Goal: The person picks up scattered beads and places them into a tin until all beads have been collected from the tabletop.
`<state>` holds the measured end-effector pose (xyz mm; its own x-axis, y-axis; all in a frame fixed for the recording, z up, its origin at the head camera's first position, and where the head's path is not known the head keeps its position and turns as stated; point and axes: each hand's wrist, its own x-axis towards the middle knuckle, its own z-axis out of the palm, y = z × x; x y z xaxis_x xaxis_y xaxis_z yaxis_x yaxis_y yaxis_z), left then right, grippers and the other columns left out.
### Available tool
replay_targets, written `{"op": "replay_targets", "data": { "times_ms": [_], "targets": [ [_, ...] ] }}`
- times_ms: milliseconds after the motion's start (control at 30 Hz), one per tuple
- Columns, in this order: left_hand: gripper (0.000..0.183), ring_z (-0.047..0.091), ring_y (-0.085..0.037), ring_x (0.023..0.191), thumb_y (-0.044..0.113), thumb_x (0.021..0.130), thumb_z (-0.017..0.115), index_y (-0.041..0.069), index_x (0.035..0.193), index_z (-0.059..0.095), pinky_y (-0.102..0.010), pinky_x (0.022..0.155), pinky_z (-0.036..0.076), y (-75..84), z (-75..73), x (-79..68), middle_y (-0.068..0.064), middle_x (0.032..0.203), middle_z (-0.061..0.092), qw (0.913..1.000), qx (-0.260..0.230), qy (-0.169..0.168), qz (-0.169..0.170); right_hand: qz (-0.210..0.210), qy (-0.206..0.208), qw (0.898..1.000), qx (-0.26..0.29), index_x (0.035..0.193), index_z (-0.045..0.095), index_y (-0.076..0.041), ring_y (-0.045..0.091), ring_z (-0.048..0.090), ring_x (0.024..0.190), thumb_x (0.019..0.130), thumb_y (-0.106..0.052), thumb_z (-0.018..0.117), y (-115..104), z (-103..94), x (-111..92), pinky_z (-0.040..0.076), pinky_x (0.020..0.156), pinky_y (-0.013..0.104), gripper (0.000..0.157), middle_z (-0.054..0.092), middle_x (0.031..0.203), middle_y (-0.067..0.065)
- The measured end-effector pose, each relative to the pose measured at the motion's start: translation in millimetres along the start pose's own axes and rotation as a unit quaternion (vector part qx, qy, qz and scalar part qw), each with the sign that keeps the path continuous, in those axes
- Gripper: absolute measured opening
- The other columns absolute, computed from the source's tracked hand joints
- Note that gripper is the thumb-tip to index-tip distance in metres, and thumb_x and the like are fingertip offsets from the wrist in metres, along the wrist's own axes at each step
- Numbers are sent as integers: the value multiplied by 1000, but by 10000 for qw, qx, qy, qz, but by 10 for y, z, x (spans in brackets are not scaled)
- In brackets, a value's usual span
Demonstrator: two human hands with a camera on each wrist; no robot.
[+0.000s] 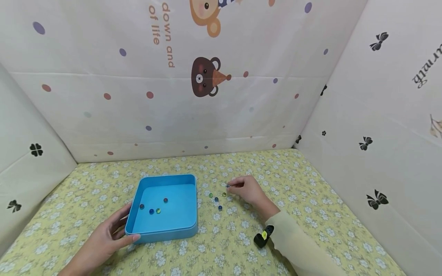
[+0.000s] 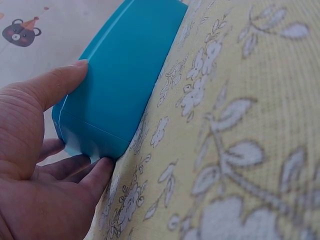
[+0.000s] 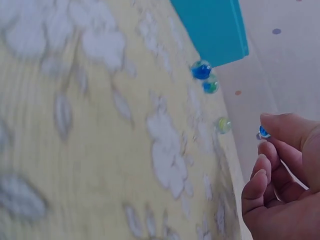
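A square, shallow blue box point(image 1: 180, 207) sits on the flowered cloth. Inside it lie several glass marbles: a blue one point(image 1: 151, 211), a yellow-green one point(image 1: 158, 211) and two reddish ones. My left hand point(image 1: 106, 234) grips the box's near left corner, thumb on the front wall and fingers round the side wall. To the right of the box, my right hand point(image 1: 249, 188) pinches a blue marble point(image 3: 264, 132) between thumb and fingertips. Close by on the cloth are a green marble point(image 1: 211, 195), a yellow one point(image 1: 224, 194) and two blue ones.
Yellow cloth with white flowers point(image 1: 238, 237) covers the table. A black band with a yellow mark point(image 1: 264, 236) shows at my right wrist. Behind the table rises a white printed sheet point(image 1: 172, 115), with further sheets along both sides.
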<state>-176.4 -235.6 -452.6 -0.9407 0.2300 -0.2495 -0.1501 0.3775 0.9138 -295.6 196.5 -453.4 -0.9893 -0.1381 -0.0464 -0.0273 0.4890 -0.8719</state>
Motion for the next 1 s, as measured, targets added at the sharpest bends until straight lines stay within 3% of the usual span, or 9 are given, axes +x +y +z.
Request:
{"op": "replay_targets", "data": {
  "times_ms": [267,467,667,1000],
  "targets": [
    [110,17,-52,155,40,91,78,20,167,3,-15,113,55,15,-7,-9,-23,171,9,10000,34,-5,-16,-328,-181,9981,488,116,79,-9,15,70,93,93,-24,80,-60,61,-71,71,77,34,28,74,114,5],
    [110,17,-52,155,40,90,79,20,167,3,-8,109,54,16,-14,-13,-23,171,9,10000,15,-21,27,-482,-243,9960,717,119,77,-7,16,69,95,94,-25,79,-113,143,-135,71,80,37,31,74,116,4],
    [110,18,-52,154,41,90,79,20,167,3,-13,112,55,11,-10,-7,-23,171,10,10000,14,-26,49,-485,-253,9929,1055,121,76,-7,16,70,99,93,-27,79,-134,213,-176,71,86,40,35,73,117,4],
    [109,18,-52,155,38,90,79,20,167,4,-7,109,54,-25,-21,8,-23,171,9,9999,-64,-39,125,-757,-389,9878,1307,124,74,-3,16,70,101,94,-26,78,-211,314,-204,71,89,47,38,73,121,7]
  ]
}}
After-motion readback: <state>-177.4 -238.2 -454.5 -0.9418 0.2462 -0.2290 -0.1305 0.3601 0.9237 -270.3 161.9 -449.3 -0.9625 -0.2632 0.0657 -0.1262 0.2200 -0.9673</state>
